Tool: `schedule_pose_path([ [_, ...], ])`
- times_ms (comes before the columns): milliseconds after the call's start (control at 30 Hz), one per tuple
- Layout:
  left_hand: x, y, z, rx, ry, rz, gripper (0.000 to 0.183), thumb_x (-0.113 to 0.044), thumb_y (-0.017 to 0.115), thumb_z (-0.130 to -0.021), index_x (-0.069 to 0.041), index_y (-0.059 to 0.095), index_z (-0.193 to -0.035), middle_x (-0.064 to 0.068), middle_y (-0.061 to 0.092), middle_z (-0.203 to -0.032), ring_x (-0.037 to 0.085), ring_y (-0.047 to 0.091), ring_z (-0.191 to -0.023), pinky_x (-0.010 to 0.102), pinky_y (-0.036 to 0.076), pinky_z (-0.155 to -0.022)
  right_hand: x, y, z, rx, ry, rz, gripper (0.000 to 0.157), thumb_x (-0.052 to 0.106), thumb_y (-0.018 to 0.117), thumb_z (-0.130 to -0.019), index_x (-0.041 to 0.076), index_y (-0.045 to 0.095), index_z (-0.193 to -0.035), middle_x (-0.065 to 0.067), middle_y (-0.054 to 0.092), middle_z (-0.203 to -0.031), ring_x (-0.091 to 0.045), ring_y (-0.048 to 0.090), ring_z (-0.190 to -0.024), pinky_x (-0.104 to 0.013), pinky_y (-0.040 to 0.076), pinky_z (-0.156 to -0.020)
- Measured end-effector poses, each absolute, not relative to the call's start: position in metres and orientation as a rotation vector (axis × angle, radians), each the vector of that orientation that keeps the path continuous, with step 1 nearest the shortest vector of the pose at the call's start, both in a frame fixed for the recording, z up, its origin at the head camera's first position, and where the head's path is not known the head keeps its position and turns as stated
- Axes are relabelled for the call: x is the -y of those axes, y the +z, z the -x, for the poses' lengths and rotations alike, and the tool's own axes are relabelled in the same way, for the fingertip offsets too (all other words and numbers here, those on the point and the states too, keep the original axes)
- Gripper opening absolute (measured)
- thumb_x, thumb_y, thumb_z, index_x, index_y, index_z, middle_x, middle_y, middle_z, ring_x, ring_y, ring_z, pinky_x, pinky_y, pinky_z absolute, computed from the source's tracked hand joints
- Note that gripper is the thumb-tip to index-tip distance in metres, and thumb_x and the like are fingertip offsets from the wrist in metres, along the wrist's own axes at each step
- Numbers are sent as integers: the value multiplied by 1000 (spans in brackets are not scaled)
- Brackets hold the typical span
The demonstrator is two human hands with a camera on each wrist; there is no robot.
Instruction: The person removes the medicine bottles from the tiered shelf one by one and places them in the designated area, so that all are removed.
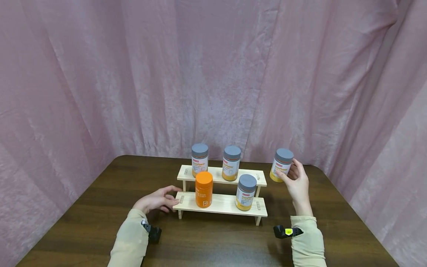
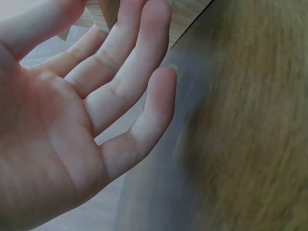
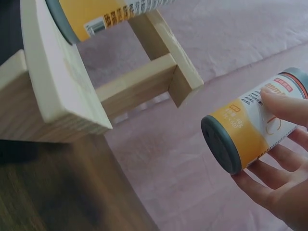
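Note:
A two-tier wooden display rack (image 1: 220, 202) stands on the table. My left hand (image 1: 158, 200) holds the left end of its lower tier, with the rack's end between thumb and fingers. In the left wrist view, the lower fingers (image 2: 161, 94) curl loosely beside the wood. Off the rack's right end, my right hand (image 1: 298, 185) grips a grey-lidded supplement jar (image 1: 281, 165), white and yellow, slightly tilted. On the lower tier are an orange jar (image 1: 204, 190) and a grey-lidded jar (image 1: 245, 193). Two similar jars, left (image 1: 199, 160) and right (image 1: 231, 163), occupy the upper tier.
The dark wooden table (image 1: 213, 241) extends around the rack. Pink curtains (image 1: 213, 74) hang behind it and along both sides. Each wrist carries a black camera, at the left sleeve (image 1: 154, 234) and the right sleeve (image 1: 279, 231).

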State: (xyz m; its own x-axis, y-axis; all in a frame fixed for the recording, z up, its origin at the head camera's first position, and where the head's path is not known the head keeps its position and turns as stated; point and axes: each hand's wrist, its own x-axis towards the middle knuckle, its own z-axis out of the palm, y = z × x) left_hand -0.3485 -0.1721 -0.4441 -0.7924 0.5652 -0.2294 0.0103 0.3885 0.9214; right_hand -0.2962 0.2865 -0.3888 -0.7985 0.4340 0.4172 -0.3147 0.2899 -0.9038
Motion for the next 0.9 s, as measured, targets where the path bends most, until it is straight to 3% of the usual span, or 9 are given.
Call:
schedule_pose_path([
  [300,171,-446,348,-2134,1417,-487,58,-27,64,-93,-5,39,-140,4,69,-94,17,66,-82,33,52,-74,-296,-399,297,2067,1574,87,68,4,75,-82,7,43,-141,18,54,-108,10,55,-95,-8,43,-82],
  [567,172,-447,349,-2151,1413,-482,58,-28,64,-93,-5,40,-140,4,68,-94,17,66,-82,33,53,-75,-302,-410,298,2064,1619,52,65,2,75,-82,5,44,-140,29,57,-99,9,56,-94,-9,44,-82],
  [900,171,-445,349,-2190,1390,-503,57,-30,64,-93,-6,42,-139,4,69,-96,16,64,-83,34,53,-75,-309,-423,300,2108,1680,59,68,2,75,-82,4,41,-141,34,57,-98,10,55,-94,-10,43,-82],
])
